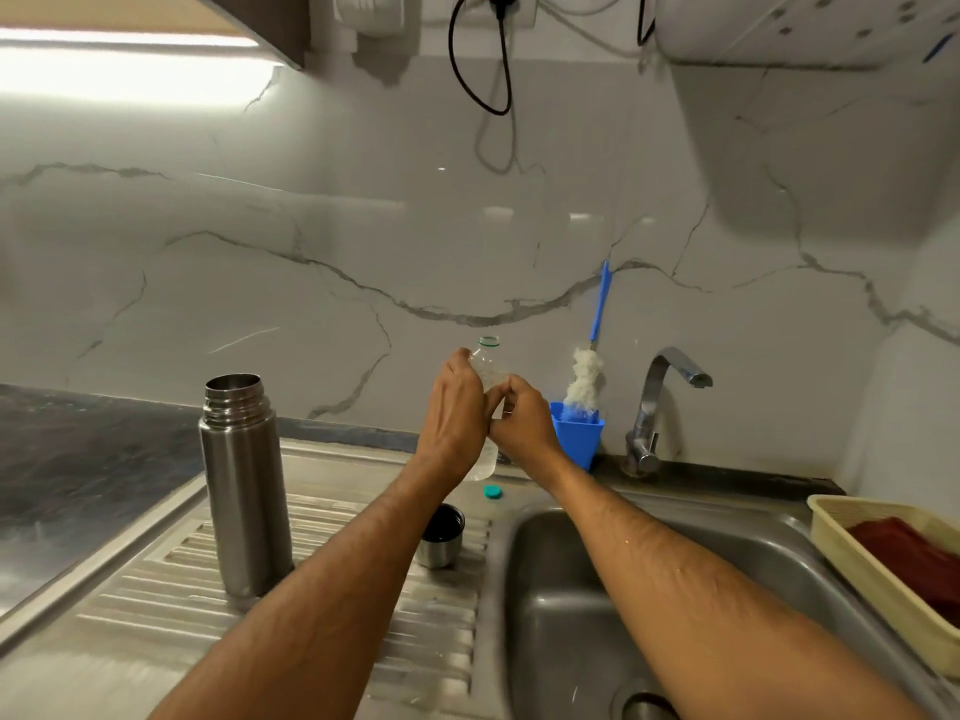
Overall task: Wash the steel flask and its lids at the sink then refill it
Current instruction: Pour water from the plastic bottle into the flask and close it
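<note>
Left grip [457, 407] wraps clear plastic bottle [488, 363], uncapped, upright; right grip [519, 415] pinches its side. Steel flask [244, 485] stands open on drainboard [156, 589], left of both hands, long axis vertical. Left hand nearer. Likely refill pour leftward.

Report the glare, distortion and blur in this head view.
Head view: the under-cabinet light is blown out at upper left and glares on the glossy marble wall; wide-angle bending curves the counter edge and the frame's corners; the forearms at the bottom are slightly soft; the clear bottle is hard to make out between the hands.
</note>
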